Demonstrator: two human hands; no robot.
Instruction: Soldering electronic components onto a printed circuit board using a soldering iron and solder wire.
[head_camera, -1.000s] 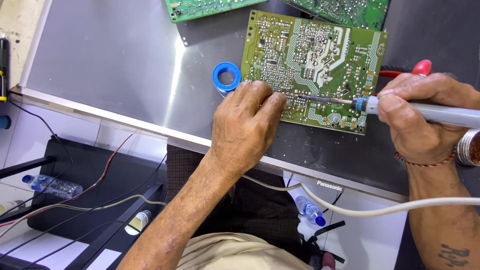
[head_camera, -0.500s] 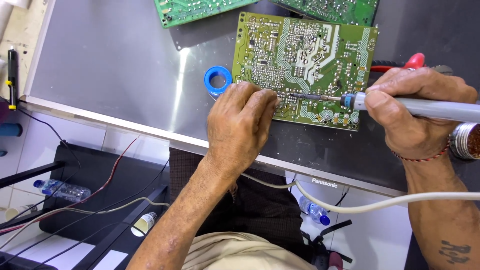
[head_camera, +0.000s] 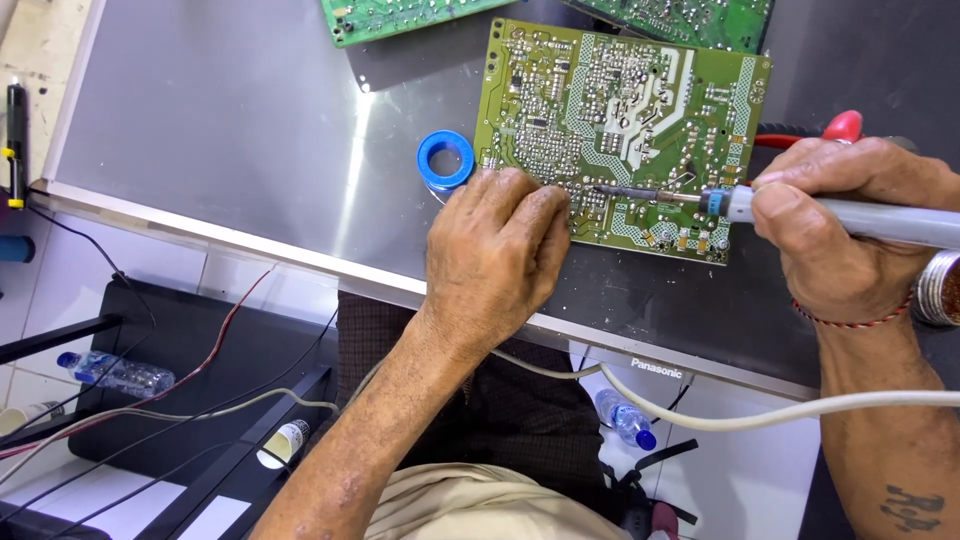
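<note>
A yellow-green circuit board (head_camera: 640, 110) lies solder side up on the grey back of a flat panel (head_camera: 220, 130). My left hand (head_camera: 495, 255) rests at the board's lower left corner with curled fingers; whether it pinches solder wire is hidden. My right hand (head_camera: 835, 235) grips a grey soldering iron (head_camera: 880, 222), whose dark tip (head_camera: 610, 190) touches the board just right of my left fingers. A blue solder spool (head_camera: 446, 160) lies just left of the board.
Two green boards (head_camera: 400, 15) (head_camera: 690, 18) lie at the top edge. A red-handled tool (head_camera: 835, 128) sits behind my right hand. The iron's white cord (head_camera: 700, 412) hangs below the panel's edge. Water bottles (head_camera: 115, 372) (head_camera: 622, 418) and cables lie on the floor.
The view has shifted slightly, and the iron's tip has slid left along the board, closer to my left fingers. My left hand has stayed at the board's corner.
</note>
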